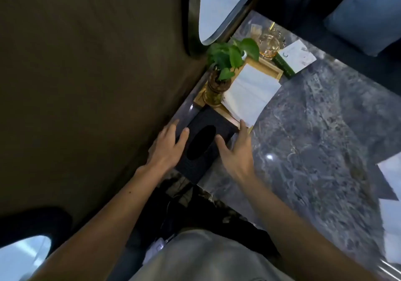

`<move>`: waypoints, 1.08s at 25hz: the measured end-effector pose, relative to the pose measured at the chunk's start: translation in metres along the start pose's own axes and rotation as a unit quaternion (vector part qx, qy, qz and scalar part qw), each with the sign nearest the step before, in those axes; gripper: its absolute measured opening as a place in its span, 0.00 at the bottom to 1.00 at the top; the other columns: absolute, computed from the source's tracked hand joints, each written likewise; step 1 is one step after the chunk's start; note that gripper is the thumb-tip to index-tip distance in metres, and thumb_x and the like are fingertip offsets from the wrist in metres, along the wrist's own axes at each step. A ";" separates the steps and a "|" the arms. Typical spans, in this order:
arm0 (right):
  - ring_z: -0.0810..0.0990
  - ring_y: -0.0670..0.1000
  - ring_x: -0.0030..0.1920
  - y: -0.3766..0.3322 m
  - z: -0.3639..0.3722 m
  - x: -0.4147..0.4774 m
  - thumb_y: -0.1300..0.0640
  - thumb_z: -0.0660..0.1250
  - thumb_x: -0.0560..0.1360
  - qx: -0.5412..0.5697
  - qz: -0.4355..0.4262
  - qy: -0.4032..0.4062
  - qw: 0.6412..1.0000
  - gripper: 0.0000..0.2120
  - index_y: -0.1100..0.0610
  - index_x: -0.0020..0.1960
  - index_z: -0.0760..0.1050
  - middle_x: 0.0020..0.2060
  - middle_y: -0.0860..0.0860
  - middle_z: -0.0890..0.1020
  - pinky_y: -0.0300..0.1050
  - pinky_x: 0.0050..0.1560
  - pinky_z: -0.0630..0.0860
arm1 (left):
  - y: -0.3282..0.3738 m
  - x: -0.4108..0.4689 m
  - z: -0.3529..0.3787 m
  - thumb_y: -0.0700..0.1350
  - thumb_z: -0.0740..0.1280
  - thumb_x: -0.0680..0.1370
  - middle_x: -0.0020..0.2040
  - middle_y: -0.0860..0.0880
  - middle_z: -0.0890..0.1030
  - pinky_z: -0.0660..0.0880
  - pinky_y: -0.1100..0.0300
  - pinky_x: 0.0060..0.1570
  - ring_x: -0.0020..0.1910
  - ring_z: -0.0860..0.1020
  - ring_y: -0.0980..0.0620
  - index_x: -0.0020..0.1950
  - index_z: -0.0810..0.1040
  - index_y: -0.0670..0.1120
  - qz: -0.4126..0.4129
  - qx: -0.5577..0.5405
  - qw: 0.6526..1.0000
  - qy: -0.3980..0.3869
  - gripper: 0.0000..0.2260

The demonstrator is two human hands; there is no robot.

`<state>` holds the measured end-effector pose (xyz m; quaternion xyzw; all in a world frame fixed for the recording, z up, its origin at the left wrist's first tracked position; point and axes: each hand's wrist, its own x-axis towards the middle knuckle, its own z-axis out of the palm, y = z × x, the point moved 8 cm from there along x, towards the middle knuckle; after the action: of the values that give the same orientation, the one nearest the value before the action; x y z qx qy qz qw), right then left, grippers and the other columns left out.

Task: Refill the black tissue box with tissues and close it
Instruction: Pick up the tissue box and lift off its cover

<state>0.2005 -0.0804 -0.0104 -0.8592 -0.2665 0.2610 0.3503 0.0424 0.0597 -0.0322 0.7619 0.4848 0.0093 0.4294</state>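
Both hands, the left hand [168, 145] and right hand [235, 150], are lying spread wide, flanking the black tissue box [204, 142]; white tissues [249, 94] are lying at 1 o'clock.

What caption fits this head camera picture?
Two open hands, left and right, reach around a black tissue box beside stacked tissues.

Person's body: both forearms bare to the frame edge, no sleeves visible. Left hand [168, 145] and right hand [235, 150] bare, fingers unadorned. Light grey-beige fabric garment [208, 256] covers the lower body; its type cannot be determined.
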 end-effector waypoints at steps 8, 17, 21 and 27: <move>0.78 0.47 0.59 0.029 0.029 -0.007 0.47 0.66 0.77 0.183 0.167 0.011 0.969 0.21 0.49 0.67 0.66 0.58 0.48 0.79 0.44 0.57 0.74 | -0.026 0.026 0.037 0.62 0.49 0.81 0.77 0.49 0.61 0.55 0.58 0.70 0.76 0.59 0.49 0.78 0.56 0.50 -0.047 -0.048 0.988 -0.137 0.28; 0.80 0.52 0.57 0.050 0.063 -0.021 0.45 0.64 0.77 0.362 0.361 -0.028 0.859 0.13 0.46 0.61 0.74 0.55 0.47 0.82 0.56 0.64 0.75 | -0.042 0.033 0.049 0.58 0.48 0.82 0.76 0.48 0.64 0.55 0.63 0.66 0.75 0.62 0.50 0.76 0.60 0.47 -0.106 -0.109 0.977 -0.150 0.26; 0.81 0.54 0.56 0.054 0.064 -0.025 0.46 0.65 0.78 0.385 0.373 -0.036 0.843 0.11 0.48 0.58 0.76 0.54 0.49 0.83 0.55 0.61 0.77 | -0.047 0.025 0.042 0.57 0.50 0.82 0.73 0.51 0.68 0.57 0.64 0.63 0.71 0.65 0.53 0.75 0.63 0.46 -0.123 -0.134 0.975 -0.126 0.25; 0.83 0.45 0.43 0.053 0.035 -0.028 0.47 0.64 0.79 0.415 0.344 -0.033 0.842 0.07 0.48 0.50 0.78 0.42 0.44 0.84 0.47 0.45 0.77 | -0.022 0.004 0.031 0.53 0.55 0.83 0.53 0.62 0.74 0.65 0.67 0.53 0.53 0.72 0.63 0.60 0.77 0.54 -0.086 -0.172 0.976 -0.105 0.14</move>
<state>0.1728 -0.1141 -0.0639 -0.6612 0.1680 0.4789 0.5525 0.0420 0.0461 -0.0679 0.6291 0.4918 -0.0240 0.6014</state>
